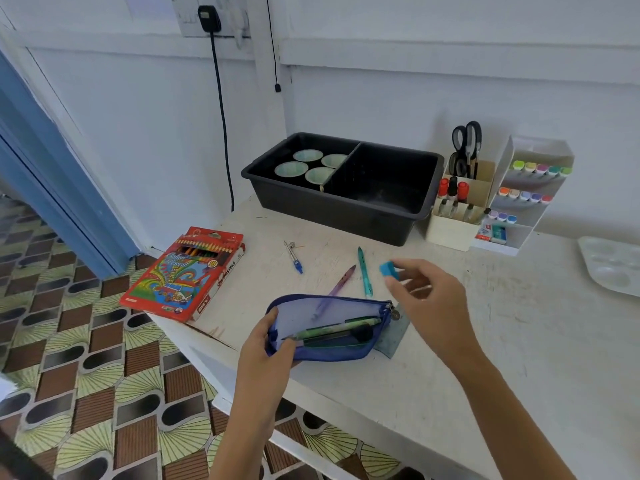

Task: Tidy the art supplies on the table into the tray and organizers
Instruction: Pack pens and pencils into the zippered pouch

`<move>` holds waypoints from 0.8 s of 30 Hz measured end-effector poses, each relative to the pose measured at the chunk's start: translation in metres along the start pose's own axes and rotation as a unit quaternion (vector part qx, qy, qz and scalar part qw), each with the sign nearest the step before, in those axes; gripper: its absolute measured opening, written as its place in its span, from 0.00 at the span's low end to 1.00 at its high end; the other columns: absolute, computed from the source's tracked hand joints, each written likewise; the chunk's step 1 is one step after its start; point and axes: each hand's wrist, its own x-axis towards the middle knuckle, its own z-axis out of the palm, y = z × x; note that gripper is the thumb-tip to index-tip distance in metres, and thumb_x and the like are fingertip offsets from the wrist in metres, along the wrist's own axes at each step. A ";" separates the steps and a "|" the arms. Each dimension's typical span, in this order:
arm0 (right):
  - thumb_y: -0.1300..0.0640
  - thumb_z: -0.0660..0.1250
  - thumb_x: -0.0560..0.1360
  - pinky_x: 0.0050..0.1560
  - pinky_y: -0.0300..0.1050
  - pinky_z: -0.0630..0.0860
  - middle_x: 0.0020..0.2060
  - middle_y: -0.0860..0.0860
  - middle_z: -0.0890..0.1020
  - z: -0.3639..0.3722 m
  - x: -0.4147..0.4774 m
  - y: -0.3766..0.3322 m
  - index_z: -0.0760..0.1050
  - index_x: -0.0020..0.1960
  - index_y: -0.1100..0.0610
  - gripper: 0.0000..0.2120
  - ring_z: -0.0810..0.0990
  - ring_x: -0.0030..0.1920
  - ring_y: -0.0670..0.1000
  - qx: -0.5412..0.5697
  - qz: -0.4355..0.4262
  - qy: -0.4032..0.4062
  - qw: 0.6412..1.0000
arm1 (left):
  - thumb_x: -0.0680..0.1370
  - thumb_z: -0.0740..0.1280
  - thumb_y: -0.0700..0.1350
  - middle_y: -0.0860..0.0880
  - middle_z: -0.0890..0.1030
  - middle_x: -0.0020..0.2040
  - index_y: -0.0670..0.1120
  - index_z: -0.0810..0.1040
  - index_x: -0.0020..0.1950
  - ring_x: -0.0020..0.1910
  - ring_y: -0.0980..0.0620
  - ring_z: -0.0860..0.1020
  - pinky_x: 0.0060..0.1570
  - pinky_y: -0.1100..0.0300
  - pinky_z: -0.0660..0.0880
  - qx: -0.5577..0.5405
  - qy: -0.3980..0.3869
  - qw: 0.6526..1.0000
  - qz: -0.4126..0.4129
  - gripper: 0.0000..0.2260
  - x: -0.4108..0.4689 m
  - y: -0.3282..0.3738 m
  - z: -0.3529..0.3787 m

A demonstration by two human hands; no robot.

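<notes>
My left hand [266, 344] grips the left end of a blue zip pouch [329, 327], held open near the table's front edge; a green pen and dark tools lie inside it. My right hand [429, 299] pinches a small blue block [389, 270] just above the table, to the right of the pouch. A teal pen [364, 270], a purple pen [343, 280] and a metal compass [293, 256] lie loose on the table beyond the pouch. A black two-part tray [408, 216] stands at the back, with several round cups in its left half.
A red colour-pencil box [187, 271] lies on an oil pastels box at the table's left edge. White organizers [453, 233] with scissors, markers and pens stand right of the tray. A white paint palette [613, 268] lies at the far right. A greenish flat piece lies under the pouch.
</notes>
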 end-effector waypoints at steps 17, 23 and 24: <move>0.57 0.71 0.73 0.51 0.48 0.72 0.63 0.62 0.67 0.058 0.039 0.051 0.59 0.66 0.59 0.28 0.69 0.61 0.58 -0.211 0.320 0.003 0.924 | 0.77 0.62 0.30 0.49 0.72 0.58 0.45 0.67 0.71 0.59 0.44 0.74 0.51 0.53 0.76 -0.004 0.033 0.999 -0.012 0.23 -0.005 -0.001 -0.010; 0.49 0.72 0.71 0.47 0.45 0.74 0.52 0.57 0.77 0.055 0.035 0.053 0.71 0.59 0.59 0.22 0.76 0.52 0.55 -0.286 0.282 0.000 0.916 | 0.77 0.62 0.30 0.49 0.71 0.58 0.43 0.68 0.70 0.57 0.45 0.74 0.49 0.53 0.76 -0.017 0.051 0.998 -0.015 0.23 -0.002 0.001 -0.021; 0.51 0.70 0.73 0.45 0.44 0.75 0.50 0.56 0.78 0.053 0.034 0.051 0.73 0.57 0.59 0.17 0.77 0.49 0.53 -0.307 0.266 0.006 0.914 | 0.77 0.62 0.30 0.48 0.71 0.58 0.43 0.67 0.70 0.57 0.45 0.74 0.48 0.54 0.75 -0.018 0.051 0.998 -0.018 0.23 -0.001 0.002 -0.022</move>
